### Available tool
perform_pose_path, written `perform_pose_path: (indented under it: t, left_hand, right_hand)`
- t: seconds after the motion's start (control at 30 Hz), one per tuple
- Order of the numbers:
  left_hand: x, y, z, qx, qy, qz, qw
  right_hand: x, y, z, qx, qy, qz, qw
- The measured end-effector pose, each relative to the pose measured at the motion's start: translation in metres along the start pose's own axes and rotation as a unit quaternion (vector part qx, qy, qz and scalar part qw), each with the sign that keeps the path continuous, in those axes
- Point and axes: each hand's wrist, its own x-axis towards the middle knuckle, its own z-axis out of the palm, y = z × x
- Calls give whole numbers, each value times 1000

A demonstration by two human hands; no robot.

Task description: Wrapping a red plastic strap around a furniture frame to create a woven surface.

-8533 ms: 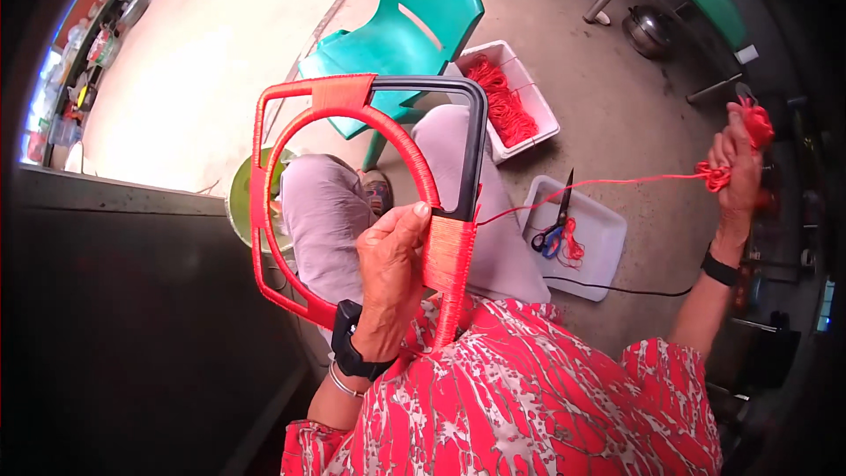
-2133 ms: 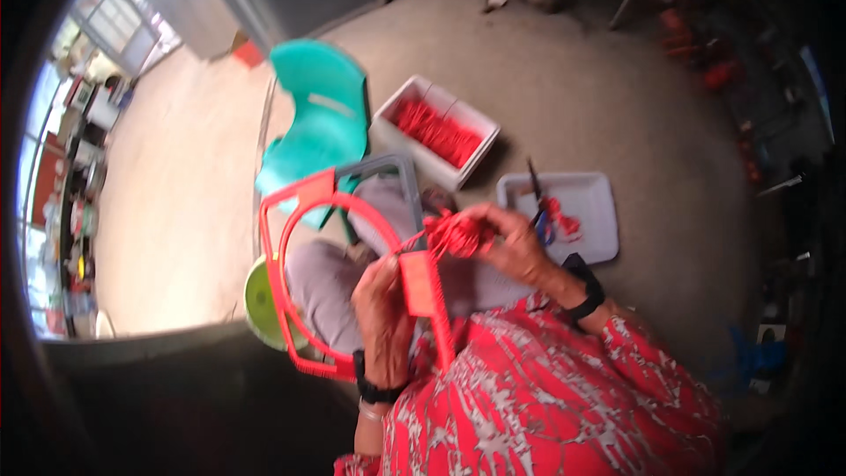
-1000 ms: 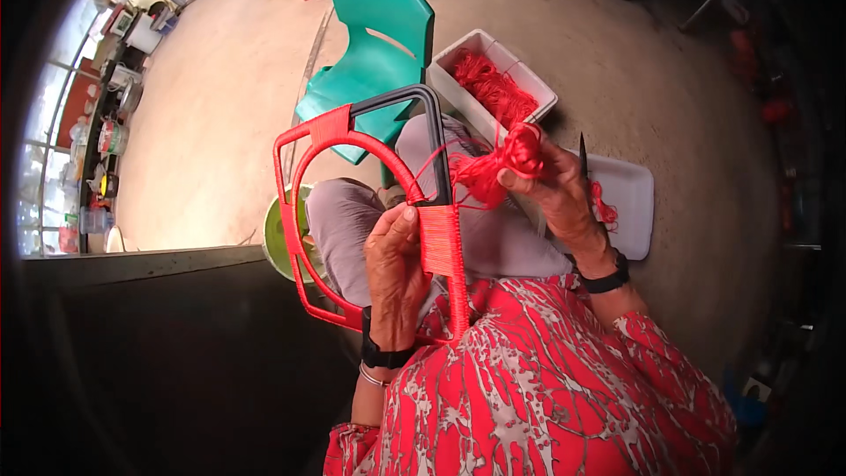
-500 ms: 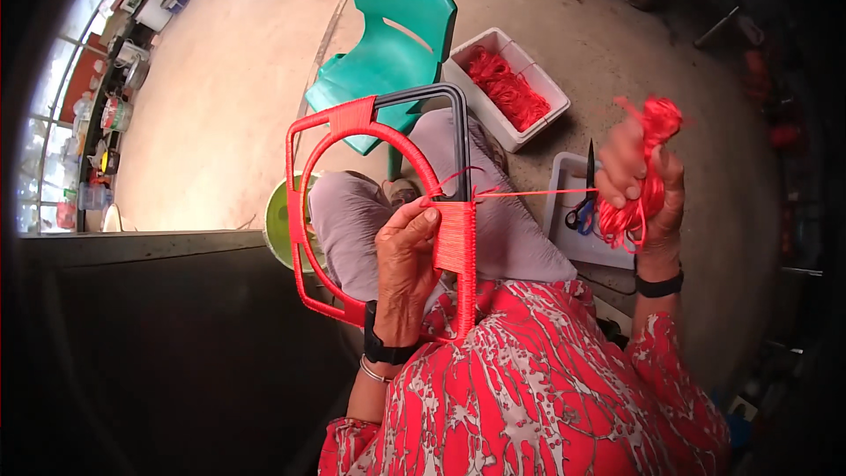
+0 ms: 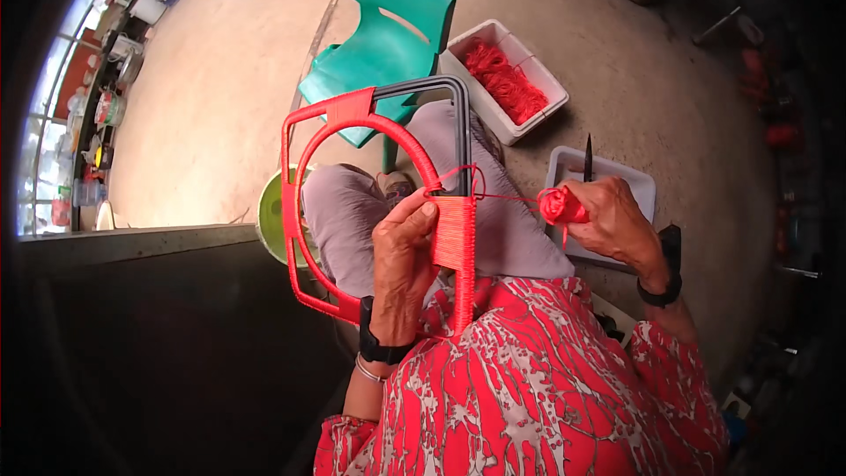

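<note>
Sitting above a beige floor [image 5: 211, 106], you had a green chair [image 5: 388, 48] near twelve o'clock, a white box [image 5: 536, 70] of red cord [image 5: 504, 86] at one. Over your lap [image 5: 515, 242], your left hand [image 5: 403, 251] pinched a red-wrapped frame [image 5: 455, 234]; your right hand [image 5: 617, 222], at three o'clock, gripped a cord bundle [image 5: 560, 205], its back uppermost.

Shirt [image 5: 529, 379] red, pale-grey branching splashes, dark outlines; loose sleeves, left [image 5: 344, 441] and right [image 5: 663, 348]. Trousers [image 5: 342, 234] plain, greyish lilac. Left hand [image 5: 404, 256] bare; black strap [image 5: 383, 351] on wrist, slim silvery bangle [image 5: 368, 371] nearer. Right hand [image 5: 615, 222] bare; black strap [image 5: 659, 293], black block [image 5: 671, 247] attached. Shoe [image 5: 398, 187] brownish, partly hidden.
</note>
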Motion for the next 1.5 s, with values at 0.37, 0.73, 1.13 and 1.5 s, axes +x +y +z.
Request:
perform_pose_path:
  t: [0.37,0.73,1.13,1.5]
  left_hand:
    - [0,3,7,1,-21,0,1000]
    - [0,2,9,-3,-34,-5,999]
    - [1,-1,9,19,-8,5,1000]
    - [3,-1,13,28,6,6,1000]
  right_hand:
    - [-36,4,-29,239,68,169,954]
    - [-17,19,15,265,80,235,932]
    - [44,-30,67,494,32,178,851]
    - [39,-35,58,373,69,166,910]
